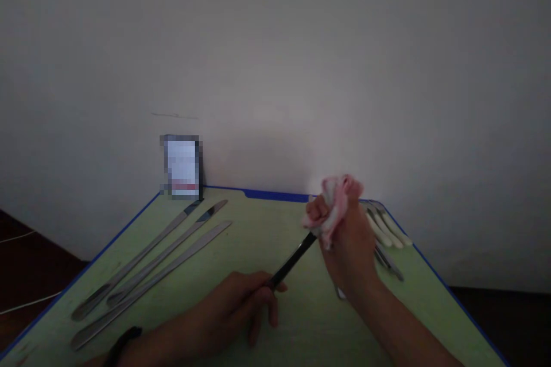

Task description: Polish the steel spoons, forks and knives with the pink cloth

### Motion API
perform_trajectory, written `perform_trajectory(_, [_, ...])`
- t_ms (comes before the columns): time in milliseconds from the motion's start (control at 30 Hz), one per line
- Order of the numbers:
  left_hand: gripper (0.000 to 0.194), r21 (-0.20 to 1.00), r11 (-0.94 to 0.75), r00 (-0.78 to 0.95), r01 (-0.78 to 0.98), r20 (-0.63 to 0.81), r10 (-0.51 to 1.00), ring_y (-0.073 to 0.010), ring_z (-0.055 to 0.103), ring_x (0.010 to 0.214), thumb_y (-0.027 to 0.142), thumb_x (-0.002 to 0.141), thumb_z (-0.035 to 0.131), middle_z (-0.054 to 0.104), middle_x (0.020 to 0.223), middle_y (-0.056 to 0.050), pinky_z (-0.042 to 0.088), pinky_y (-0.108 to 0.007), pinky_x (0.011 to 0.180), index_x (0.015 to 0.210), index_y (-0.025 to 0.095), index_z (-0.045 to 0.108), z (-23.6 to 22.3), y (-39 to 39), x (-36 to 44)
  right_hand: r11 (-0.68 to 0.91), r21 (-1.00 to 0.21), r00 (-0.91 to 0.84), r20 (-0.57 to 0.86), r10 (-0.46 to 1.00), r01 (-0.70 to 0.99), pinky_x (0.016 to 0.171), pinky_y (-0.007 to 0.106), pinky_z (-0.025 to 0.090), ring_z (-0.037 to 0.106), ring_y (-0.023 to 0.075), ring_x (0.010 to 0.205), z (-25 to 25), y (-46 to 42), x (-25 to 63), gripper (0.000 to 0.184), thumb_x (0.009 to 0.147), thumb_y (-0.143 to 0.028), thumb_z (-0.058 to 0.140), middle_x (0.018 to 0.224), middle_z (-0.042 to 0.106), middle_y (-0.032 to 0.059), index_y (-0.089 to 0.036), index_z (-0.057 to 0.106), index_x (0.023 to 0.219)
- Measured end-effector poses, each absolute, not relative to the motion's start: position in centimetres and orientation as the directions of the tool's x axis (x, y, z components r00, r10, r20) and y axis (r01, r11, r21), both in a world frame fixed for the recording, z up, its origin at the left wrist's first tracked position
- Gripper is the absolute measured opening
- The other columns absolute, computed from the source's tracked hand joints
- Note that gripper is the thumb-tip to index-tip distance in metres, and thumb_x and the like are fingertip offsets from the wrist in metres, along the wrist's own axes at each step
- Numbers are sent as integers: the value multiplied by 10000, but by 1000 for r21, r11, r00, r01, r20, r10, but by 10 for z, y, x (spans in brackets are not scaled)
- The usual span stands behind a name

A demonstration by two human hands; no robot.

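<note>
My left hand [245, 301] pinches the lower end of a slim, dark metal table knife [293, 261], which slants up to the right above the table. My right hand [346, 241] is closed on a crumpled pink and white cloth [333, 209]. The knife's upper end goes into this cloth, so its tip is hidden. Left of my hands, several long metal table knives lie side by side, among them a near one [172, 266]. White-handled cutlery [390, 229] rests beyond my right wrist, its far ends hard to make out.
A lit phone-like screen [183, 166], blurred out, stands upright at the table's back left. Metal cutlery [390, 264] lies partly behind my right wrist. The pale green table [241, 241] has a blue edge and meets a plain wall [275, 69] at the back.
</note>
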State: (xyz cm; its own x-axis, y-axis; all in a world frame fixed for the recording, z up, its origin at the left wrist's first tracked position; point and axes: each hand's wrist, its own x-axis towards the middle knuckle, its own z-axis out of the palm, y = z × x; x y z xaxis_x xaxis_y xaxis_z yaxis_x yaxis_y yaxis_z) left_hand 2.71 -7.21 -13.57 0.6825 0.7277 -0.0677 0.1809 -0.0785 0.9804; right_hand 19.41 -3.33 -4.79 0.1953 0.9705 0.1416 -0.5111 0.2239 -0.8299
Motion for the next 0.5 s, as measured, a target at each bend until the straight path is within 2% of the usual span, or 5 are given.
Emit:
perform_trajectory(100, [452,985,-58,655,163,-64,753,-52,499,426,524,927,299,606,734,-16,386,-162,430,985,144,536,-136,-73,30,49,-937,68,27,997,-346,366,196,345,434,84,396,-74,-47,174,477,777,-653,460,503,507,-32,-191,532,683])
perform_trajectory(200, [438,989,-53,627,139,-47,777,-58,464,416,519,927,298,557,643,14,370,-168,424,912,146,526,-133,-72,30,-28,-955,18,-35,999,-295,332,190,302,400,74,363,-87,-50,167,467,775,-648,465,497,489,-45,-192,513,687])
perform_trajectory(300, [410,982,-106,633,155,-16,774,-84,505,493,473,937,319,549,603,18,413,-188,508,927,140,558,-126,-73,28,6,-936,38,-8,999,-351,343,185,318,450,82,392,-81,-44,175,442,782,-631,478,523,510,-44,-196,525,720])
perform_trajectory(400, [334,975,-149,673,165,-1,740,-106,559,628,404,935,376,613,726,-20,453,-219,632,1001,145,578,-121,-76,26,39,-891,71,7,997,-453,397,200,395,495,95,421,-69,-37,185,399,790,-598,499,536,535,-42,-203,545,771])
perform_trajectory(500, [269,979,-125,670,163,-17,742,-108,561,644,352,914,429,631,788,-34,454,-221,631,977,141,584,-121,-78,28,23,-885,75,-14,997,-466,444,224,444,503,101,427,-65,-36,185,386,776,-582,529,527,538,-40,-197,555,763])
